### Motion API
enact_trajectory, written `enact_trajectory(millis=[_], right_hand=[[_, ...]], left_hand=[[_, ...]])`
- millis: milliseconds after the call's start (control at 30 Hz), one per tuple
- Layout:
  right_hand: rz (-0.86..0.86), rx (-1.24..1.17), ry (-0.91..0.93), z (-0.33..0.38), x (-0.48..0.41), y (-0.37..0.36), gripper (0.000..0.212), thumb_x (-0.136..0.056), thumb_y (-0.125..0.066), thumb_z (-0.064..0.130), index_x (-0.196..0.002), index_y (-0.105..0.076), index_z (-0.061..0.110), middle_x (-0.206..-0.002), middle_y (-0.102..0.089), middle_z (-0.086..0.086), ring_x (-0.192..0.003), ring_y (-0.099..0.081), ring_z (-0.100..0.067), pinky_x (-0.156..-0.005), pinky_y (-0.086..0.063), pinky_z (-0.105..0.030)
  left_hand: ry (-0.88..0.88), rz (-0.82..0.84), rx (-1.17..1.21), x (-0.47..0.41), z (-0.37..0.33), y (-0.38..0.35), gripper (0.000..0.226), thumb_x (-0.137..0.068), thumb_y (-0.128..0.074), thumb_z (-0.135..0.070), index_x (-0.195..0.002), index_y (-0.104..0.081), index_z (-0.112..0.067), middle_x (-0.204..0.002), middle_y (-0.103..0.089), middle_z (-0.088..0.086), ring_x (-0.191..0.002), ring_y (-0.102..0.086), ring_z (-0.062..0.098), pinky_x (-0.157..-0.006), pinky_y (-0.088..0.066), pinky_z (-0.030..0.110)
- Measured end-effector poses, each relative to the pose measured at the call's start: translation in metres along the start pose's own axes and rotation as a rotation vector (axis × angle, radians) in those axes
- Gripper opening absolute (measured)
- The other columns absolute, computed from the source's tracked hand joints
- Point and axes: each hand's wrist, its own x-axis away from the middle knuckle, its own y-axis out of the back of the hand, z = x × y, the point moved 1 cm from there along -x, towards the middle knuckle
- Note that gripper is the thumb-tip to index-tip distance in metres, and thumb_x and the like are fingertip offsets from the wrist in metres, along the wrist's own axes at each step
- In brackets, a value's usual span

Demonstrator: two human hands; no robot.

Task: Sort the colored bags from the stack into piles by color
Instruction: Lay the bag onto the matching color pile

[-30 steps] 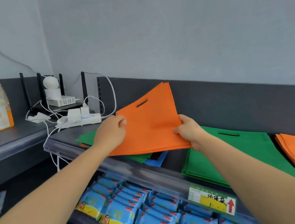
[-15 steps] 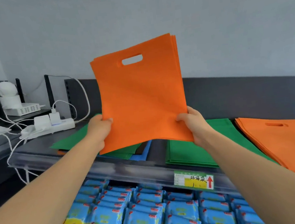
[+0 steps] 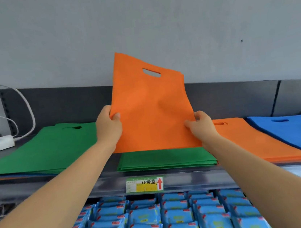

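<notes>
While your left hand and right hand pinch a matte non-woven orange bag with die-cut handle, shelf label handwriting stays illegible.

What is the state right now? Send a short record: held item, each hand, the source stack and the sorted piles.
held item: orange bag, upright, tilted, handle cutout at the top
left hand: grips the bag's left edge
right hand: grips its lower right corner
source stack: far left, green bag on top, orange and blue edges beneath
sorted piles, left to right: green pile, orange pile, blue pile
bag position: over the green pile, beside the orange pile
</notes>
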Motion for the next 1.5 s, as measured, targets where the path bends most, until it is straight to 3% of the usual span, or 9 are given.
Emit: enact_trajectory(millis=[300,400,533,867,1033,1167,1267,1333,1500], right_hand=[[-0.136,0.149,-0.036,-0.047,-0.022,0.124,0.034,-0.096,-0.051,0.019,-0.129,-0.047,0.021,-0.097,-0.06,0.004,-0.078,-0.059,-0.018,-0.079,-0.056,-0.043],[-0.159,0.209,-0.053,-0.062,-0.03,0.158,0.037,-0.095,-0.05,0.019,-0.132,-0.047,0.02,-0.112,-0.06,-0.002,-0.079,-0.057,-0.019,-0.076,-0.054,-0.04],[-0.155,0.252,-0.062,-0.081,-0.038,0.193,0.035,-0.094,-0.051,0.017,-0.13,-0.05,0.019,-0.116,-0.061,-0.005,-0.089,-0.058,-0.026,-0.079,-0.052,-0.039],[-0.036,0.57,-0.115,-0.115,-0.063,0.227,0.038,-0.096,-0.048,0.021,-0.133,-0.048,0.012,-0.119,-0.06,-0.008,-0.101,-0.056,-0.028,-0.081,-0.048,-0.036],[0.005,0.766,-0.153,-0.129,-0.071,0.232,0.011,-0.092,-0.046,0.017,-0.092,-0.053,0.009,-0.09,-0.06,-0.007,-0.075,-0.053,-0.024,-0.065,-0.044,-0.029],[0.051,0.86,-0.193,-0.13,-0.072,0.233,0.017,-0.085,-0.044,0.007,-0.07,-0.04,0.014,-0.073,-0.045,-0.002,-0.061,-0.04,-0.017,-0.051,-0.029,-0.025],[0.087,0.966,-0.127,-0.124,-0.069,0.23,0.007,-0.086,-0.044,0.01,-0.089,-0.05,0.01,-0.101,-0.049,-0.008,-0.095,-0.05,-0.028,-0.066,-0.04,-0.031],[0.078,1.044,-0.04,-0.12,-0.068,0.227,0.026,-0.087,-0.046,0.013,-0.112,-0.051,0.01,-0.118,-0.047,-0.011,-0.113,-0.044,-0.03,-0.079,-0.042,-0.034],[0.113,0.991,0.181,-0.101,-0.062,0.205,0.041,-0.087,-0.05,0.017,-0.128,-0.051,0.014,-0.127,-0.048,-0.01,-0.12,-0.041,-0.029,-0.09,-0.041,-0.037]], left_hand=[[0.09,0.546,-0.076,0.056,-0.05,-0.112,0.023,-0.094,-0.049,-0.01,-0.111,-0.044,-0.024,-0.101,-0.055,-0.003,-0.084,-0.053,0.01,-0.065,-0.043,0.025],[0.114,0.7,-0.134,0.073,-0.062,-0.142,0.031,-0.092,-0.054,-0.006,-0.112,-0.043,-0.026,-0.103,-0.054,-0.002,-0.089,-0.054,0.014,-0.069,-0.046,0.028],[0.089,0.658,-0.199,0.088,-0.068,-0.175,0.041,-0.092,-0.06,-0.01,-0.129,-0.045,-0.018,-0.109,-0.054,-0.002,-0.103,-0.054,0.02,-0.085,-0.046,0.034],[-0.059,0.619,-0.541,0.106,-0.062,-0.229,0.018,-0.089,-0.063,-0.019,-0.106,-0.06,-0.016,-0.107,-0.064,0.0,-0.097,-0.06,0.021,-0.081,-0.05,0.033],[-0.047,0.673,-0.73,0.108,-0.053,-0.238,0.028,-0.09,-0.062,-0.032,-0.113,-0.056,-0.017,-0.109,-0.062,-0.001,-0.098,-0.059,0.02,-0.087,-0.051,0.038],[-0.05,0.71,-0.869,0.109,-0.053,-0.24,0.034,-0.092,-0.057,-0.038,-0.114,-0.057,-0.011,-0.112,-0.057,0.003,-0.099,-0.058,0.022,-0.088,-0.051,0.04],[-0.04,0.709,-0.908,0.109,-0.054,-0.241,0.037,-0.092,-0.056,-0.04,-0.114,-0.059,-0.01,-0.118,-0.054,0.005,-0.102,-0.057,0.023,-0.09,-0.05,0.039],[-0.058,0.687,-0.951,0.111,-0.057,-0.239,0.039,-0.092,-0.056,-0.041,-0.115,-0.059,-0.01,-0.121,-0.051,0.006,-0.106,-0.054,0.024,-0.091,-0.048,0.038],[-0.143,0.622,-1.0,0.117,-0.069,-0.224,0.046,-0.097,-0.049,-0.039,-0.131,-0.052,-0.009,-0.134,-0.048,0.008,-0.125,-0.044,0.026,-0.1,-0.043,0.04]])
